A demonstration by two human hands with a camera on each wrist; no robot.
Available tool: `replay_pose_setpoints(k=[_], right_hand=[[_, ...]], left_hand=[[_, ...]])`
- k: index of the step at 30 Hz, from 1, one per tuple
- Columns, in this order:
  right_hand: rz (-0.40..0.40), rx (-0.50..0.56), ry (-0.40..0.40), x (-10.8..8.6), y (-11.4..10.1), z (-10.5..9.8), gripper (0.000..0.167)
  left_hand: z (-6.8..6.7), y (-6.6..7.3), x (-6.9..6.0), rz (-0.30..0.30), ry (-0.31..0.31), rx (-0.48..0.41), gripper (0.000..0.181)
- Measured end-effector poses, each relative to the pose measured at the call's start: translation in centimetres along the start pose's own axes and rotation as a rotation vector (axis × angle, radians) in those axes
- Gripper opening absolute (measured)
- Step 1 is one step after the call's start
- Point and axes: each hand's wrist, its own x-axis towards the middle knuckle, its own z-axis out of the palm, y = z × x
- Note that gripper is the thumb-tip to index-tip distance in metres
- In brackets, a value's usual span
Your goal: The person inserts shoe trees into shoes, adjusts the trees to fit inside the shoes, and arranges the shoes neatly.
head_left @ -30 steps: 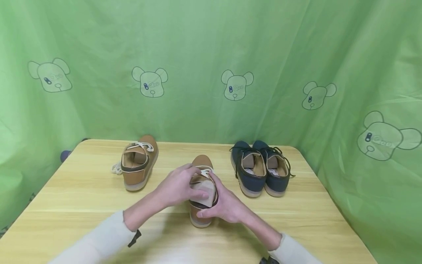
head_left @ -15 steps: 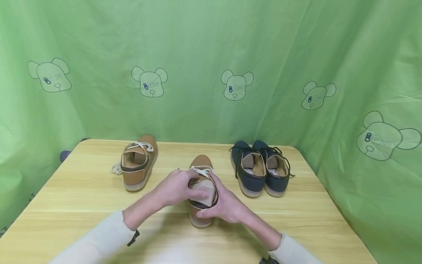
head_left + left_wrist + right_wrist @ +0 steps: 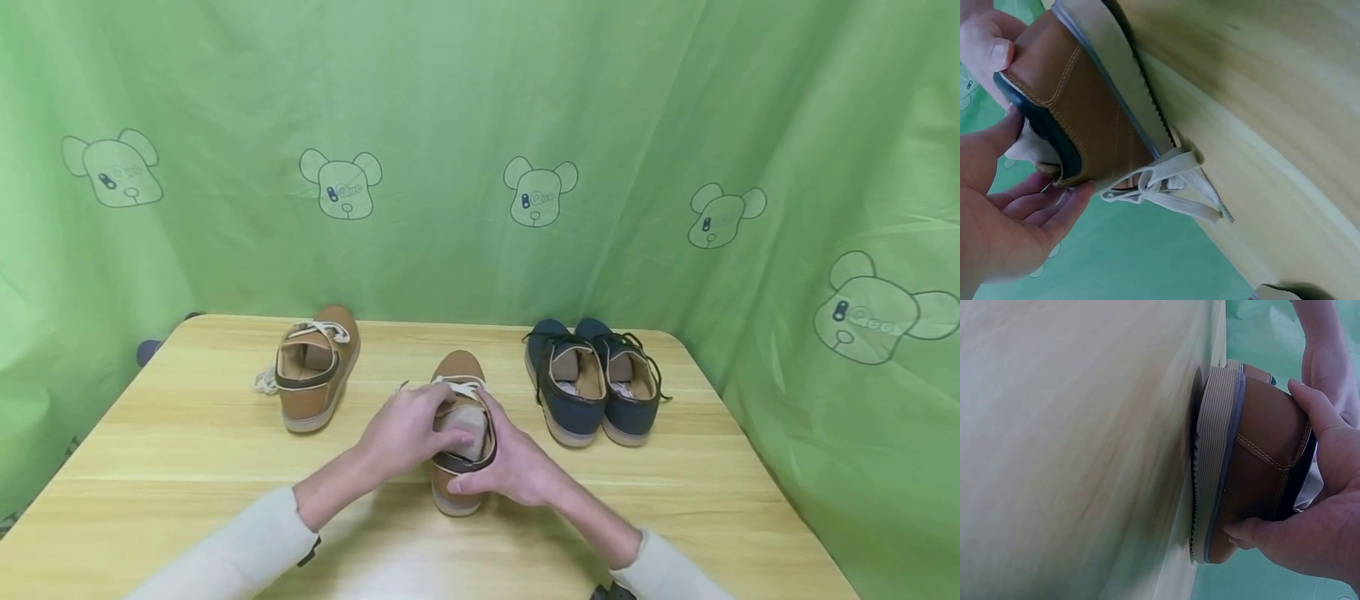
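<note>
A tan lace-up shoe [image 3: 459, 368] with white laces stands upright at the table's centre, heel towards me. A beige-grey insert [image 3: 468, 422], its kind hard to tell, sits in the shoe's opening. My left hand [image 3: 405, 429] holds this insert, with the thumb across its top and the fingers near the laces; the fingertips are partly hidden in the head view. My right hand [image 3: 517, 462] grips the shoe's right side, thumb at the heel and fingers stretched along the collar. In the left wrist view, a white lace bow [image 3: 1169, 178] hangs beside the sole.
Another tan shoe [image 3: 307, 408] stands at the back left with white lace [image 3: 265, 381] beside it. At the back right is a pair of navy shoes [image 3: 573, 417] with dark laces. A green curtain [image 3: 450, 100] surrounds the wooden table [image 3: 187, 500].
The insert sits lower in the shoe's opening than before. My left hand has shifted slightly with it, its fingers moving back off the laces. My right hand keeps its place.
</note>
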Motion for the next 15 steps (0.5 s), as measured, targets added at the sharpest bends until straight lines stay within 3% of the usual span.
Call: replay_pose_setpoints(k=[15], right_hand=[[-0.028,0.023,0.007,-0.09,0.00,0.01,0.141]], left_hand=[[0.99,-0.39,0.00,0.040,0.120,0.041,0.043]])
